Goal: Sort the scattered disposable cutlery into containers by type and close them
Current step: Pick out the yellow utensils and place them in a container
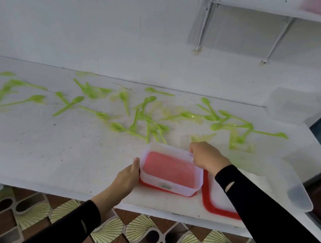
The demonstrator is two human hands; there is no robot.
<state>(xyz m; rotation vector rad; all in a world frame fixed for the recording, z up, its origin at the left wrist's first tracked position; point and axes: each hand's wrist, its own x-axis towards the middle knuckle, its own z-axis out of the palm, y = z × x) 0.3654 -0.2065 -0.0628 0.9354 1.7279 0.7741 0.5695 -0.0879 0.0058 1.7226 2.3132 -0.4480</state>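
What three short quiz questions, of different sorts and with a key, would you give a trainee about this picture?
1. True or false: the clear container already holds some of the green cutlery.
2. Multiple choice: what does the clear container stand on? A. a red lid B. a plate C. the floor
3. Short answer: which hand grips the container's far right corner?

Key: 1. False, it holds no cutlery. 2. A. 3. The right hand.
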